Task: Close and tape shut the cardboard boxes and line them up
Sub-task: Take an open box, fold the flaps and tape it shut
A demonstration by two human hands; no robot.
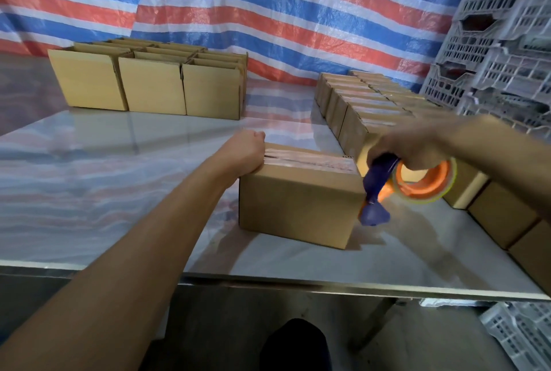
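One box [298,203] sits on the table [119,221], the left hand [249,148] seemingly curled over its left end, the blurred right hand [414,144] gripping a tape dispenser [423,181] at its right end. A loose hold could let the pull skew the box. Three open boxes [152,87] front the far-left group; two taped rows [369,102] stand right.

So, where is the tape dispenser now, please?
In the head view, the tape dispenser is right of centre, held in the right hand at the right end of the near box.
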